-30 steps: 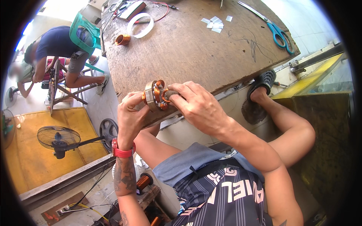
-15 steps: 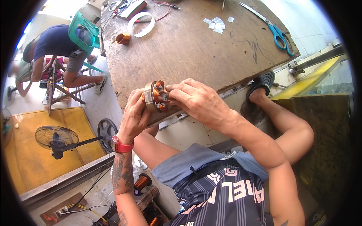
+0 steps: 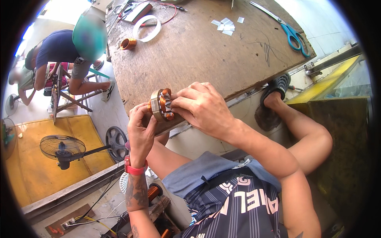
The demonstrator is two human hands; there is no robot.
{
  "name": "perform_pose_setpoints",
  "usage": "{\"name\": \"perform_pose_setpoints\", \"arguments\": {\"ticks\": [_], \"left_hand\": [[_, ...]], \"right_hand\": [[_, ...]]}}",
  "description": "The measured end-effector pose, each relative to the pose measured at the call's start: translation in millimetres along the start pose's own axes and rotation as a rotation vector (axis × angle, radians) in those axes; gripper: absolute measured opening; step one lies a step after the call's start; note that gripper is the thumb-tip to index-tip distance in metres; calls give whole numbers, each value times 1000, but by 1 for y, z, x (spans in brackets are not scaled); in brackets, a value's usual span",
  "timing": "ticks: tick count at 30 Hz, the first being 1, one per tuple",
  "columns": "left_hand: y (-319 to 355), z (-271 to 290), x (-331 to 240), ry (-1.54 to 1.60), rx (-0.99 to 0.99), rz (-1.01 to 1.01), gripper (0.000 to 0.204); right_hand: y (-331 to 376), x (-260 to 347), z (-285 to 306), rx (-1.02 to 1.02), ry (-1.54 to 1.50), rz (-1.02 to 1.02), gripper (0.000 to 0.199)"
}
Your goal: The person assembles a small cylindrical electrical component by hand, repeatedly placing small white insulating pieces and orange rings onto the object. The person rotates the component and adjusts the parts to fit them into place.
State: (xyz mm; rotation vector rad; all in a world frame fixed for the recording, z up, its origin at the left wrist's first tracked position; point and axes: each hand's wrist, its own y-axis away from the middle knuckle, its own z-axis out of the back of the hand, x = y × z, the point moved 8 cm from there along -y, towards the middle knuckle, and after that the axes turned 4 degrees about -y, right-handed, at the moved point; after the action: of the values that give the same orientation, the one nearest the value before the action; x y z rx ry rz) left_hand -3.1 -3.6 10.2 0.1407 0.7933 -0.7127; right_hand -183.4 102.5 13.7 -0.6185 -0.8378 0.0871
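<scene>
My left hand (image 3: 139,125) is wrapped round the outer side of a motor stator (image 3: 157,106), a metal ring with orange copper coils and white insulation strips. The stator is tilted on its edge at the near left edge of the wooden table (image 3: 178,55), its coil face turned to the right. At that face, the fingers of my right hand (image 3: 200,105) are pinched together, tips against the coils. Whatever they pinch is hidden. A loose copper coil (image 3: 128,44) lies farther off on the table beside a ring of white strip (image 3: 158,28).
Small pale insulation pieces (image 3: 227,27) lie at the far middle, and blue-handled scissors (image 3: 293,37) at the far right. Wired test leads (image 3: 174,15) are at the back. A fan (image 3: 62,146) stands left; beyond it a person (image 3: 57,49) bends over a stand. Wire spools (image 3: 154,192) sit below.
The stator has turned slightly and sits a little more to the left. Both hands stay at it, the right fingers still at its coil face. The whole view has shifted a little.
</scene>
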Motion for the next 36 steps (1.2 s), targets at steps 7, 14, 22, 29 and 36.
{"name": "perform_pose_setpoints", "arguments": {"ticks": [7, 14, 22, 29, 36], "left_hand": [[12, -8, 10, 252, -92, 192, 24], [10, -9, 4, 162, -96, 95, 31], [22, -7, 9, 42, -142, 24, 23], [19, -1, -4, 38, -169, 19, 23], [-1, 11, -29, -205, -146, -76, 26]], "right_hand": [[-1, 0, -4, 9, 8, -4, 14], [-1, 3, -3, 17, 23, 5, 16], [13, 11, -9, 65, 260, 243, 23], [3, 2, 11, 16, 74, 138, 23], [-17, 6, -3, 59, 83, 49, 22]]}}
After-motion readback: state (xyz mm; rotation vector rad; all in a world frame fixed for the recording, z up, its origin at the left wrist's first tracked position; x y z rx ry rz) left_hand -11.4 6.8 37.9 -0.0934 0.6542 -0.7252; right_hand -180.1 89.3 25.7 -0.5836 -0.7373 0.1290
